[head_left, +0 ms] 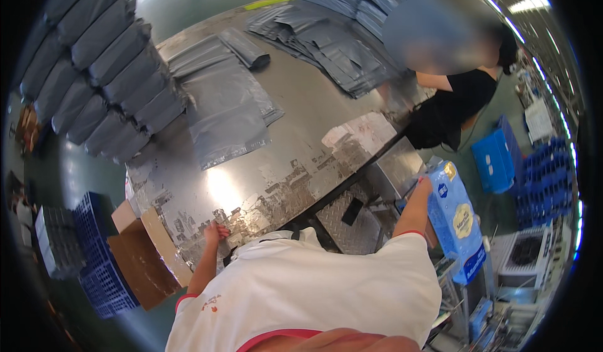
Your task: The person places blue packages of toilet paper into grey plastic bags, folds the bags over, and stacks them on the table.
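Note:
At my right side, my right hand (425, 186) grips the upper end of a blue plastic-wrapped pack of tissue paper (457, 221). The pack is long and hangs tilted beside my forearm; my fingertips are partly hidden behind its edge. My left hand (217, 232) is at the near edge of the metal table (295, 144), its fingers loosely bent and apart with nothing in them. Ahead of it lie flat grey plastic bags (229, 122), with a rolled or folded one (246, 49) beyond them.
Stacked grey bagged packs (100, 69) rise at the left. An open cardboard box (146, 258) stands below the table's left corner. More grey bags (326, 47) lie at the far side, near a co-worker in black (455, 104). A phone-like black object (353, 211) rests on a metal plate.

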The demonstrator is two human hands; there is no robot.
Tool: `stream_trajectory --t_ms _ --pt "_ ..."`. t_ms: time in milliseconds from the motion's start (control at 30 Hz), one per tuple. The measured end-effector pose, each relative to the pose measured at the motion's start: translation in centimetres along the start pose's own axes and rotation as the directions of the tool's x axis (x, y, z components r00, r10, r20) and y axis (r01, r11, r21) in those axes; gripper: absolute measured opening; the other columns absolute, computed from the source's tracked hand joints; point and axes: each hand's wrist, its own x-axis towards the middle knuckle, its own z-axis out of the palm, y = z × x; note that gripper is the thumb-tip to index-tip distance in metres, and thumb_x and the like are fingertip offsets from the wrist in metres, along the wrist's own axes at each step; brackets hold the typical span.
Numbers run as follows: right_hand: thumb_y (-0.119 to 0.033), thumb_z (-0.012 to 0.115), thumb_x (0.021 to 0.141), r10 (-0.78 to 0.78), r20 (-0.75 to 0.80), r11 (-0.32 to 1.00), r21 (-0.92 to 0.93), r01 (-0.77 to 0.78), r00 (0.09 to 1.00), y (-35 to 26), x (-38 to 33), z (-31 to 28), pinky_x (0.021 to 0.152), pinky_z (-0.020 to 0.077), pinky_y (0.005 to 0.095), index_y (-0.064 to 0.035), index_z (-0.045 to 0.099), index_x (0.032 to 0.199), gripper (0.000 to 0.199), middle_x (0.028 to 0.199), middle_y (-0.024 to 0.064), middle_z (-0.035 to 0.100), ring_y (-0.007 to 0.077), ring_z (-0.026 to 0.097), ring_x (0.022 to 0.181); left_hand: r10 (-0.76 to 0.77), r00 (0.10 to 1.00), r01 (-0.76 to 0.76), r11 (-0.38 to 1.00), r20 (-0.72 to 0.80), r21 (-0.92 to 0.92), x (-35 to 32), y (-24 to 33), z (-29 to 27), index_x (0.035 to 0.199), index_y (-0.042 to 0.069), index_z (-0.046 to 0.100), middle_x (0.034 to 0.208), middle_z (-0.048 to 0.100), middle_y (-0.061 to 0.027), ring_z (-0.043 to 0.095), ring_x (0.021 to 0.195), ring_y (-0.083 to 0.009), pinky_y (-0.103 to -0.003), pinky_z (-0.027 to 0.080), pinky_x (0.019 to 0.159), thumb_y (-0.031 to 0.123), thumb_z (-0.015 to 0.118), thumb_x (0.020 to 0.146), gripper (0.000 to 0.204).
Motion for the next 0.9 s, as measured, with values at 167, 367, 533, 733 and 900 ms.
stream_trajectory --t_ms 167,367,533,733,900 --pt "-0.016 0.047 0.063 -0.103 -0.001 0.991 0.084 0.102 0.995 -1.0 -14.5 5.5 0.040 0.0332 0.0265 -0.0055 0.049 0.046 0.020 0.051 0.0042 0.050 0.0135 0.046 0.047 0.054 0.994 -0.058 0.997 -0.098 -0.042 -1.4 -0.3 0.2 0.065 -0.003 0.051 0.054 0.056 -0.0137 0.051 0.037 -0.0169 -0.022 0.038 0.033 0.033 0.030 0.083 0.045" --pt "-0.024 0.046 0.078 0.338 0.649 0.766 0.231 -0.599 0.682 2.7 -30.7 8.6 0.031 0.0219 0.0152 -0.0104 0.049 0.065 0.019 0.050 -0.0028 0.049 0.0041 0.043 0.039 0.058 0.992 -0.068 0.994 -0.111 -0.086 -1.5 -0.6 0.9 0.063 -0.002 0.051 0.054 0.056 -0.0135 0.050 0.037 -0.0157 -0.022 0.038 0.034 0.033 0.029 0.083 0.046" --pt "-0.020 0.043 0.079 0.562 0.776 0.530 -0.074 -0.845 0.285 -1.8 -40.8 19.1 0.028 0.0176 0.0197 -0.0127 0.046 0.059 0.021 0.050 -0.0027 0.049 0.0053 0.043 0.038 0.071 0.992 -0.079 0.994 -0.102 -0.071 -1.0 -1.1 0.4 0.064 -0.003 0.052 0.056 0.057 -0.0136 0.051 0.039 -0.0157 -0.021 0.039 0.035 0.033 0.029 0.083 0.046" --pt "-0.017 0.048 0.074 0.196 0.969 0.517 -0.231 -0.824 -0.148 -16.4 -48.2 30.4 0.043 0.0359 0.0235 -0.0105 0.051 0.076 0.007 0.069 0.0048 0.056 0.0114 0.048 0.052 0.042 0.989 -0.063 0.986 -0.140 -0.151 -0.7 -1.9 0.5 0.071 -0.002 0.051 0.059 0.057 -0.0130 0.053 0.043 -0.0166 -0.023 0.041 0.039 0.026 0.033 0.081 0.035" --pt "-0.024 0.052 0.074 -0.408 0.913 0.891 0.402 0.211 -0.016 -19.3 -42.8 33.4 0.060 0.0396 0.0224 -0.0052 0.050 0.101 0.033 0.088 0.0075 0.057 0.0122 0.053 0.075 0.095 0.970 -0.151 0.957 -0.222 -0.249 -1.9 -2.4 1.5 0.071 0.000 0.050 0.055 0.054 -0.0094 0.050 0.043 -0.0146 -0.022 0.040 0.039 0.018 0.039 0.079 0.022"
